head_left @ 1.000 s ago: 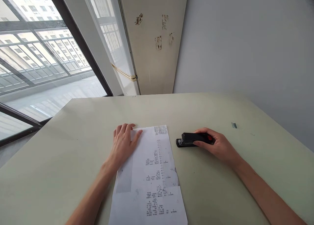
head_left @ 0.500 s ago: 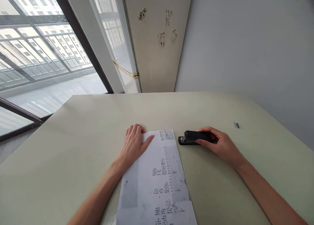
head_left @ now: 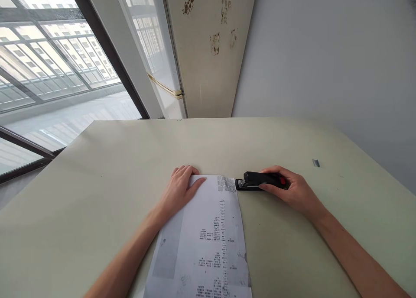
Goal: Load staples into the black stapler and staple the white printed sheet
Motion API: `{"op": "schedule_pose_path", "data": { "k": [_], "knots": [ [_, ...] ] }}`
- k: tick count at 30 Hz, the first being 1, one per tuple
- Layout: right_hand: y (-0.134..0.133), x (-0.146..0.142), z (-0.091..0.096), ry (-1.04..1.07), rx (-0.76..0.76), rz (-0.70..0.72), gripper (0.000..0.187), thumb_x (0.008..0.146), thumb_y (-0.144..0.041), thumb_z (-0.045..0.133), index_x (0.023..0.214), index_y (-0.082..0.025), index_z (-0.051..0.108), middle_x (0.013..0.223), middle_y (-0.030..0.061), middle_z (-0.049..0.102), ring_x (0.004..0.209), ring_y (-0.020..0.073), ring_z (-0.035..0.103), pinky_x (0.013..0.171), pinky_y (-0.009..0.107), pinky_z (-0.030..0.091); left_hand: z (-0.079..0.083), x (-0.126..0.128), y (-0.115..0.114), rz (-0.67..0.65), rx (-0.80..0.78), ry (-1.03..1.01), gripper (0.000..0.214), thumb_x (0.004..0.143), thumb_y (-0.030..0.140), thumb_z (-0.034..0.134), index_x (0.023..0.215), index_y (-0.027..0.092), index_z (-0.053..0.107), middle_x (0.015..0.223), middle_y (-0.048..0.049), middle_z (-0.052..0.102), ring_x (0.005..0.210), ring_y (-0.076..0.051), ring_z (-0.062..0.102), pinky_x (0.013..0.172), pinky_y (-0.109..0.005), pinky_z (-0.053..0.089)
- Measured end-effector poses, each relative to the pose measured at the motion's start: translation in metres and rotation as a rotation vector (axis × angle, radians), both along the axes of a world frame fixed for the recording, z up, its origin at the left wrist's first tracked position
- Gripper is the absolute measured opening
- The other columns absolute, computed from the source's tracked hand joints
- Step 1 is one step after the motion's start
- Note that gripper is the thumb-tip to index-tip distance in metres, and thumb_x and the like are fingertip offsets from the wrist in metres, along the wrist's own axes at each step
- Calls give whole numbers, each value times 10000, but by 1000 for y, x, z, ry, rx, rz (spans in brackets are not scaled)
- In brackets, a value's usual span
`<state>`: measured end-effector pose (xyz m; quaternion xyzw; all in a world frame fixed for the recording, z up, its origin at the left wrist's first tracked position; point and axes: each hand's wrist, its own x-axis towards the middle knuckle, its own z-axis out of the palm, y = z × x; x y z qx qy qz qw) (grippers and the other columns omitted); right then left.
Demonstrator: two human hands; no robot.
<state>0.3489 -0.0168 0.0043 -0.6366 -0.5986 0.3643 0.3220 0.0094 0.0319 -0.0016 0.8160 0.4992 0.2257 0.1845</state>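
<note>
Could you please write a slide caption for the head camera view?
The left hand rests on printed paper while the right hand holds a black stapler beside it.

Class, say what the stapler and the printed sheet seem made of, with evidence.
Stapler: probably black plastic, slightly glossy, though painted metal is possible; the shiny silvery part at its mouth suggests metal. Printed sheet: paper, matte white, judging by its thinness and dark print.

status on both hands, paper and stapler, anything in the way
Left hand on paper, far left corner. Right hand gripping stapler. Stapler's nose beside paper's far right corner. Gray scrap off right, out of the way.
</note>
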Motion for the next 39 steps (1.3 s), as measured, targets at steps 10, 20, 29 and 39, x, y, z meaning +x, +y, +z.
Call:
{"op": "schedule_pose_path", "data": {
  "k": [10,20,29,39],
  "knots": [
    [-1,1,2,14,-3,8,433,821,-636,773,1083,-295,730,1027,36,733,898,242,648,757,346,542,2,-7,-1,72,-108,-115,268,1036,498,523,970,248,593,950,-16,699,869,-215,635,830,-373,506],
    [1,0,2,53,12,18,435,814,-634,779,1080,-295,721,1036,50,737,903,256,654,768,370,557,1,8,-4,-43,-17,-3,237,1053,447,488,993,251,608,1007,-31,731,931,-237,650,945,-440,494],
    [0,-1,1,4,22,12,419,823,-620,770,1080,-293,719,1056,43,748,900,248,666,752,352,562,-4,19,-12,-24,34,2,187,1065,373,480,1006,244,602,1002,-11,737,922,-210,657,980,-437,457],
    [-6,0,4,-139,73,66,420,878,-657,695,1119,-314,702,1030,45,740,836,237,636,734,359,547,-7,28,-19,22,16,-13,214,1067,387,470,991,246,610,1018,-28,756,948,-236,669,976,-457,457]
  ]
}}
